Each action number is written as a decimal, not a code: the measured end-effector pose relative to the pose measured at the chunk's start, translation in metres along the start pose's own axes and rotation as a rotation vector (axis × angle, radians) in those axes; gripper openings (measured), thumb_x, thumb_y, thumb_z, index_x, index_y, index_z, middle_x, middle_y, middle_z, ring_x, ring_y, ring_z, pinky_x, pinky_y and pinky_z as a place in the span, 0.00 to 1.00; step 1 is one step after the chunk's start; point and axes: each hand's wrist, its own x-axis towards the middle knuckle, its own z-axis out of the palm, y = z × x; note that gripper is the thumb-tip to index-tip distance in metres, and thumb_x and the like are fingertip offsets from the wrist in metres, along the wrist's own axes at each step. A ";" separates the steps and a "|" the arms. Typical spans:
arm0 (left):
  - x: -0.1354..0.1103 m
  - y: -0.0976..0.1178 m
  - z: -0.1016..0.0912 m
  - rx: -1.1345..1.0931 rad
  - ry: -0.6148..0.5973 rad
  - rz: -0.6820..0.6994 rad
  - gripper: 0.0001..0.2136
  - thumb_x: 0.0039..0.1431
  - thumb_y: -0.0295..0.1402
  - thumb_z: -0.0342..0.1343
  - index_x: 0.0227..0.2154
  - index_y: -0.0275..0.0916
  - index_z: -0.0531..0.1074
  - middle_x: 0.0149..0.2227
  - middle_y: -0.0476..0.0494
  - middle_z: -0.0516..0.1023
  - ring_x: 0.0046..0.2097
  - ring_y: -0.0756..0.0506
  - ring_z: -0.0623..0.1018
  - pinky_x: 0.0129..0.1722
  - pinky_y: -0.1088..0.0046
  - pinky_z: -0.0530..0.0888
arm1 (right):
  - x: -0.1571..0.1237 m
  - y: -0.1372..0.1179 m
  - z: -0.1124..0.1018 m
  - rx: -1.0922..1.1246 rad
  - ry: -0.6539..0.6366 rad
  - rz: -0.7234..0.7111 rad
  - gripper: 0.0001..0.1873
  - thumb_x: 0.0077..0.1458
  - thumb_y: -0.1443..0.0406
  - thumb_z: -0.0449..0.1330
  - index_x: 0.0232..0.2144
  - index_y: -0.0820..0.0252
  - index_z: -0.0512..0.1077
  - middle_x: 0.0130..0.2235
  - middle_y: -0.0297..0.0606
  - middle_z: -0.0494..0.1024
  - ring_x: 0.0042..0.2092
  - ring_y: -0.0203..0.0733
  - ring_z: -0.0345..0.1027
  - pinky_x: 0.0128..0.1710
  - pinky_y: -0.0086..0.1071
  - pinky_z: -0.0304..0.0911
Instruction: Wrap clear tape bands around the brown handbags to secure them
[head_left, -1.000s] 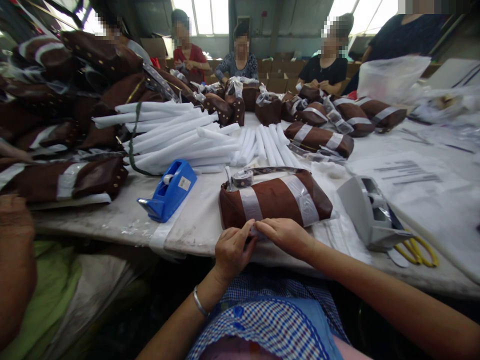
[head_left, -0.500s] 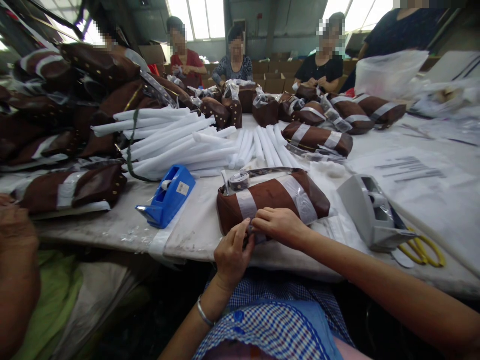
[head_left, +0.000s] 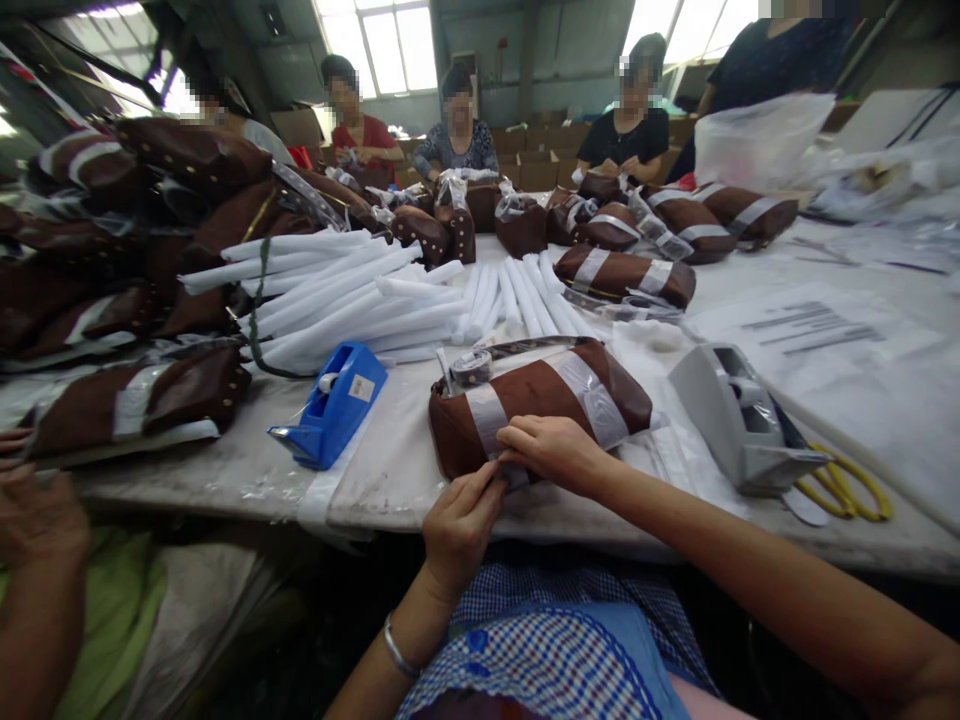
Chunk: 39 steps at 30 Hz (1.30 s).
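A brown bag [head_left: 529, 393] lies on its side at the table's near edge, with two pale, shiny bands around it. On its far left corner sits a coiled, studded strap [head_left: 472, 369] in clear wrap. My left hand [head_left: 461, 520] is closed, its thumb and fingers pinched at the bag's near lower edge. Fingertips of my right hand [head_left: 556, 452] meet it there, curled and pressed together against the bag's front. Whatever small piece lies between the fingers is hidden. A grey tape dispenser [head_left: 724, 400] stands right of the bag, a blue tape dispenser [head_left: 334, 405] left of it.
Yellow-handled scissors [head_left: 847, 488] lie beside the grey dispenser. White padding rolls [head_left: 330, 300] are heaped behind the bag. More wrapped brown bags [head_left: 630, 275] fill the back and left. A co-worker's hand [head_left: 37, 520] is at far left, near another banded bag [head_left: 184, 395]. Several people sit opposite.
My left fingers have closed in nearer the right ones, hiding the small dark piece that showed between them. The view has shifted slightly. At the left, the co-worker's hands have moved.
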 end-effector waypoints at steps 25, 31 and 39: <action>0.010 0.012 0.000 0.083 -0.010 -0.110 0.12 0.62 0.25 0.58 0.48 0.41 0.76 0.50 0.45 0.81 0.47 0.46 0.80 0.50 0.70 0.77 | -0.016 -0.004 -0.010 0.103 0.071 0.245 0.10 0.63 0.56 0.61 0.38 0.56 0.72 0.38 0.33 0.77 0.35 0.38 0.72 0.30 0.32 0.52; 0.008 0.007 -0.003 0.032 -0.055 -0.014 0.15 0.63 0.23 0.56 0.50 0.42 0.76 0.47 0.46 0.82 0.44 0.46 0.80 0.46 0.69 0.79 | -0.007 -0.005 -0.006 0.121 0.057 0.275 0.14 0.63 0.52 0.59 0.34 0.56 0.71 0.36 0.32 0.75 0.32 0.36 0.69 0.28 0.33 0.47; 0.005 0.007 0.000 0.070 -0.069 -0.038 0.19 0.63 0.23 0.56 0.56 0.42 0.72 0.51 0.45 0.80 0.47 0.45 0.80 0.47 0.67 0.80 | -0.016 -0.009 -0.003 0.062 0.129 0.287 0.15 0.65 0.53 0.57 0.33 0.56 0.72 0.34 0.33 0.75 0.30 0.36 0.67 0.29 0.33 0.49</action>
